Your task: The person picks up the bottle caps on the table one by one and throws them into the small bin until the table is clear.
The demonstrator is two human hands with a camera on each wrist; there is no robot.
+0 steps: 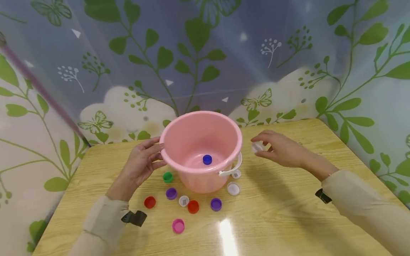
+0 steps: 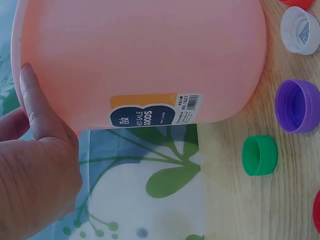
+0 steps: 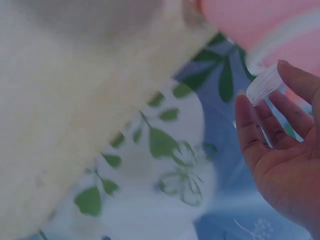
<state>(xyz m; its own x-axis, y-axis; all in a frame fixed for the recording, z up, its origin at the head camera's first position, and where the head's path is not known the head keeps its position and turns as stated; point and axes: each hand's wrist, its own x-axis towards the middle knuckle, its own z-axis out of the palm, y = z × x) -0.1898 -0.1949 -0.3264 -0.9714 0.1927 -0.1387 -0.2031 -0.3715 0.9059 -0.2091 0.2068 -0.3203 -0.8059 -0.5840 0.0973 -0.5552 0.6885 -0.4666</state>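
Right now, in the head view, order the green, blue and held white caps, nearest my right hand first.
1. White cap, pinched in your right hand.
2. Blue cap, inside the bucket.
3. Green cap, left of the bucket's base.

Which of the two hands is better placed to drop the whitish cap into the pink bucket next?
The right, I would say: the right hand pinches the whitish cap beside the pink bucket, while the left hand touches its rim.

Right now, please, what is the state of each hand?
Left hand: open, touching the pink bucket at its rim.
Right hand: holding a whitish cap.
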